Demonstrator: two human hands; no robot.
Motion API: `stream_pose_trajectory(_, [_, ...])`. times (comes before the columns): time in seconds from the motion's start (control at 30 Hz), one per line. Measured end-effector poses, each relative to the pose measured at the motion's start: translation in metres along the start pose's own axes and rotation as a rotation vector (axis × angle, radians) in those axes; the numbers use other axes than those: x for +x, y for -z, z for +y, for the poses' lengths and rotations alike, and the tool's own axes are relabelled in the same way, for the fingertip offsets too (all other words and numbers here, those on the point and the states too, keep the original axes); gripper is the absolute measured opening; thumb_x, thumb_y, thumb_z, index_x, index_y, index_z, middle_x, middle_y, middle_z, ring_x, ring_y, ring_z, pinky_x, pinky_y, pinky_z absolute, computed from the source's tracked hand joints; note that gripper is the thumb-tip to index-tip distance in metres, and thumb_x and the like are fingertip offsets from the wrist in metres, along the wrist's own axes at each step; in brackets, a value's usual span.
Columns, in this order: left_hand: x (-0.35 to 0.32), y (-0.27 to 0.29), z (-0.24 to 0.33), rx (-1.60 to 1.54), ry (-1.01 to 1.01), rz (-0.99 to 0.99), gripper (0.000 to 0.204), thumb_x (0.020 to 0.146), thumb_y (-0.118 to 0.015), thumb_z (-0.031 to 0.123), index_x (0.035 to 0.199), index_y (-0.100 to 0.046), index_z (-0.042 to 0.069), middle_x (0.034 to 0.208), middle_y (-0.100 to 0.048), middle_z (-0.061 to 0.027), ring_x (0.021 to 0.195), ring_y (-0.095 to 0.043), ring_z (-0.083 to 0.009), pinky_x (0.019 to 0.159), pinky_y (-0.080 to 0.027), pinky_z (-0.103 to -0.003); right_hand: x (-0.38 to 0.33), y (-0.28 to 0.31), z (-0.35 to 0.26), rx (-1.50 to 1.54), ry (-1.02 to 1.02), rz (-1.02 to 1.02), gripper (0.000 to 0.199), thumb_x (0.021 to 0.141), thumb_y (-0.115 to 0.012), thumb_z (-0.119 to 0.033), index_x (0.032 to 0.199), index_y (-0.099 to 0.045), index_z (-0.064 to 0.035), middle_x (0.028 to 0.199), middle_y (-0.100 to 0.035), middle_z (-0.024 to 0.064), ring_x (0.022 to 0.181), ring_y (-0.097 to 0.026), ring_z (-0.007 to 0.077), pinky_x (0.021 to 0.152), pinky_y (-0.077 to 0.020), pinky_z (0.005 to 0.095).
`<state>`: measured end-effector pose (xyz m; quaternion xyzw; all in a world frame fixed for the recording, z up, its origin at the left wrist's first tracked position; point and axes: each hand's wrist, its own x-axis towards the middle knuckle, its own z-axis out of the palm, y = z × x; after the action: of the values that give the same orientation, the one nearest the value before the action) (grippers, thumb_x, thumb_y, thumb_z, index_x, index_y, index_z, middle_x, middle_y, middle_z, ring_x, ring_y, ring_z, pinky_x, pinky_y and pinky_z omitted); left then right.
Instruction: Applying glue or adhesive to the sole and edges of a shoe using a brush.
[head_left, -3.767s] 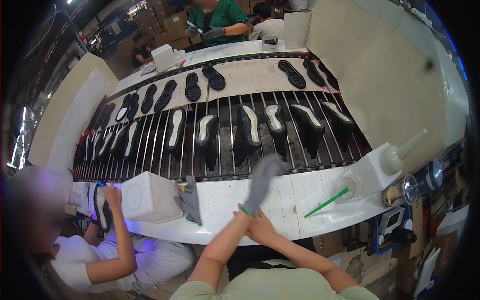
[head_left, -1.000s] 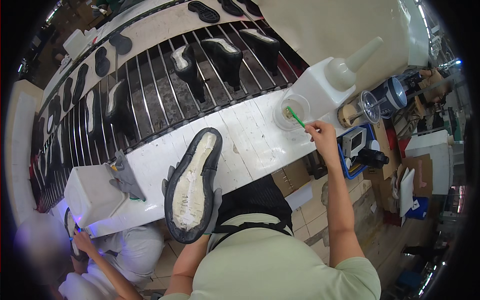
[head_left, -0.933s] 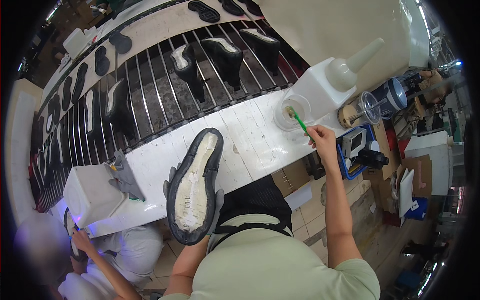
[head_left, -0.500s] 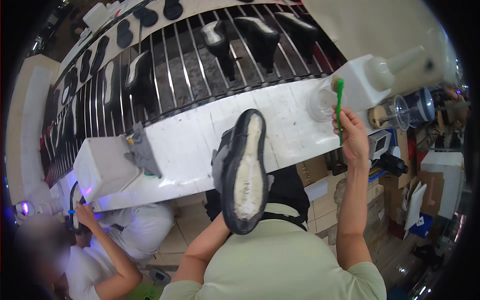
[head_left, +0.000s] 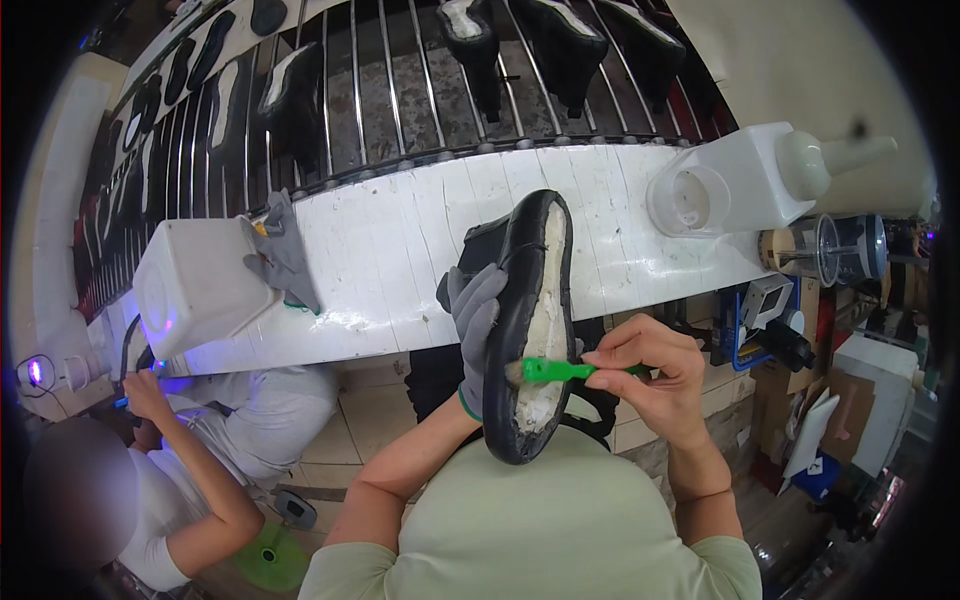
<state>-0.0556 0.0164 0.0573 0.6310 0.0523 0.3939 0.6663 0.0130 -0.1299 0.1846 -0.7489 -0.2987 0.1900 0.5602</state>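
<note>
Since the black shoe [head_left: 530,320] is raised above the near edge of the white table [head_left: 390,260], heel end over the tabletop and toe end on the person's side of that edge, its weight rests in the hand. It looks fairly stiff, probably with a form inside, and moderately heavy; the dark upper may be a little slick, and the pale underside, if wet, is better left untouched, so the side of the upper is the sound place to hold. To its right, just off the table's near edge, the green brush [head_left: 560,371] looks light and rigid, best held by its slim handle.

As for pose, the left hand [head_left: 478,320], in a grey glove, reaches up to the table's near edge, its fingers curled around the shoe's left side; the thumb is hidden. That grip turns the underside up and rightward. The right hand [head_left: 655,375], bare, is off the table's near edge, pinching the brush handle between thumb and forefinger, forearm rising from below. The brush lies across the forefoot, bristles leftward, seemingly touching the underside's left rim.
</note>
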Motion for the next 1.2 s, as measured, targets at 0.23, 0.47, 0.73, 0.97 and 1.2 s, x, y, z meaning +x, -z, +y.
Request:
stream_pose_trajectory(0.23, [-0.005, 0.003, -0.021, 0.331, -0.370, -0.044, 0.073, 0.080, -0.074, 0.027, 0.136, -0.031, 0.011, 0.131, -0.044, -0.0156, 0.124, -0.045, -0.0356, 0.108, -0.026, -0.058, 0.001, -0.001, 0.016, -0.099, -0.071, 0.108, 0.014, 0.070, -0.076, 0.002, 0.082, -0.070, 0.0046, 0.078, -0.066, 0.0125, 0.070, -0.062, 0.0165, 0.065, -0.0466, 0.0249])
stream_pose_trajectory(0.47, [-0.019, 0.003, -0.022, 0.349, -0.332, -0.011, 0.072, 0.079, -0.074, 0.026, 0.135, -0.030, 0.012, 0.130, -0.043, -0.0132, 0.124, -0.044, -0.0345, 0.110, -0.019, -0.061, 0.005, -0.004, 0.029, -0.064, -0.204, 0.138, 0.008, 0.076, -0.073, 0.001, 0.080, -0.067, 0.0055, 0.075, -0.064, 0.0089, 0.070, -0.061, 0.0131, 0.065, -0.0465, 0.0250])
stream_pose_trajectory(0.73, [-0.014, 0.000, -0.015, 0.322, -0.345, -0.022, 0.078, 0.075, -0.079, 0.025, 0.135, -0.030, 0.013, 0.130, -0.043, -0.0124, 0.124, -0.045, -0.0336, 0.112, -0.017, -0.060, 0.020, 0.002, 0.049, -0.172, -0.185, 0.186, 0.011, 0.082, -0.072, -0.005, 0.078, -0.065, 0.0025, 0.068, -0.057, -0.0003, 0.062, -0.044, 0.0043, 0.056, -0.0317, 0.0202])
stream_pose_trajectory(0.97, [-0.016, 0.002, -0.016, 0.374, -0.364, -0.037, 0.081, 0.074, -0.080, 0.026, 0.135, -0.029, 0.013, 0.129, -0.045, -0.0125, 0.123, -0.046, -0.0341, 0.112, -0.017, -0.060, 0.057, 0.018, 0.078, -0.381, -0.175, 0.271, 0.019, 0.083, -0.073, -0.016, 0.077, -0.066, 0.0008, 0.059, -0.048, -0.0057, 0.055, -0.035, 0.0025, 0.048, -0.0255, 0.0228])
stream_pose_trajectory(1.2, [-0.013, 0.000, -0.015, 0.371, -0.397, -0.034, 0.083, 0.074, -0.080, 0.026, 0.137, -0.028, 0.012, 0.129, -0.044, -0.0128, 0.123, -0.046, -0.0337, 0.112, -0.017, -0.060, 0.043, 0.031, 0.067, -0.207, -0.251, 0.057, 0.018, 0.082, -0.074, -0.015, 0.075, -0.067, 0.0009, 0.059, -0.054, -0.0031, 0.055, -0.042, 0.0031, 0.051, -0.0287, 0.0209])
